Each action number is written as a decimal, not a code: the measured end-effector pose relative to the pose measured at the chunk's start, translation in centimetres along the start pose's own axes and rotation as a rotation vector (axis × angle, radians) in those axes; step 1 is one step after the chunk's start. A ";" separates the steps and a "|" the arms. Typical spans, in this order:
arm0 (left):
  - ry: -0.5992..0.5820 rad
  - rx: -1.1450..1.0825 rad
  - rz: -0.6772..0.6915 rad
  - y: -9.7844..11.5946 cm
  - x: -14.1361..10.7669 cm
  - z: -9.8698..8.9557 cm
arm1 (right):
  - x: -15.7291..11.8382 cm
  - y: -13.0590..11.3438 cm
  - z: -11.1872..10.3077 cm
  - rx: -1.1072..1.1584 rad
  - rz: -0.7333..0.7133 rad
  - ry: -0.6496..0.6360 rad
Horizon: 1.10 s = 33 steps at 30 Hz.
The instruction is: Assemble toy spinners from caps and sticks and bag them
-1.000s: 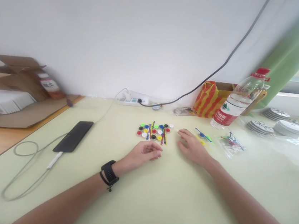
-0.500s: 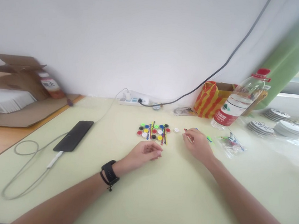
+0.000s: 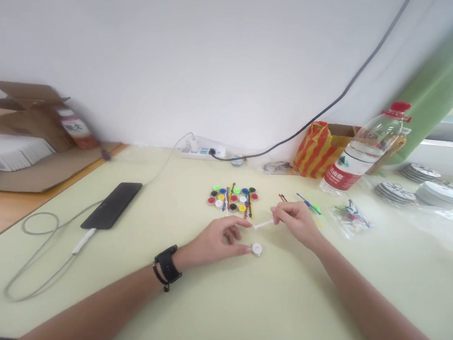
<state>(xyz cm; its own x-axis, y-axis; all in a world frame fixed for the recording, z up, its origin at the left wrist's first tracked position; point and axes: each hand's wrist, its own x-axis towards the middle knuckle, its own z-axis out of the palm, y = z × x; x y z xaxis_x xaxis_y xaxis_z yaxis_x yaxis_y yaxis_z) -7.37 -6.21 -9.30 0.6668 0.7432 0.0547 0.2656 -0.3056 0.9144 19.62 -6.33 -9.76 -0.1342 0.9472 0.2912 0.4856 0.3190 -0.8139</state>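
Right hand pinches a white arrow, hiding one end; left hand gapes wide, contact with the white disc unclear.

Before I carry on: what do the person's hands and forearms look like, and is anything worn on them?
Both hands are gloveless. The left wrist wears a wide black band and a thin black cord with a small dangling end. The right wrist is bare. No sleeves show on either forearm.
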 end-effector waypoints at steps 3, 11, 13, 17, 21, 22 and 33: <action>-0.042 0.103 0.050 0.4 -0.3 -0.1 | 0.4 0.4 0.3 -0.056 -0.027 0.117; -0.168 0.230 0.155 0.8 -0.6 -0.3 | 0.3 1.6 1.1 -0.242 -0.107 0.112; -0.158 0.229 0.155 0.8 -0.6 -0.2 | 0.2 1.7 1.2 -0.268 -0.110 0.099; -0.158 0.232 0.156 0.8 -0.6 -0.2 | 0.1 1.9 1.2 -0.333 -0.117 0.071; -0.151 0.227 0.144 0.9 -0.5 -0.2 | 0.1 1.9 1.2 -0.380 -0.128 0.058; -0.148 0.226 0.139 0.9 -0.5 -0.2 | 0.1 1.8 1.2 -0.395 -0.135 0.061; -0.125 0.219 0.151 1.0 -0.5 -0.1 | 0.3 2.4 1.0 -0.468 -0.170 0.235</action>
<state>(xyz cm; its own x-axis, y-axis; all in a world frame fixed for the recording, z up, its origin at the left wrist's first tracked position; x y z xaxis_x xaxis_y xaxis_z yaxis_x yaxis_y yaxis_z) -7.51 -6.78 -8.37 0.7872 0.6046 0.1215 0.2915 -0.5384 0.7906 19.94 -5.28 -12.12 -0.0737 0.8337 0.5472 0.8133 0.3678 -0.4508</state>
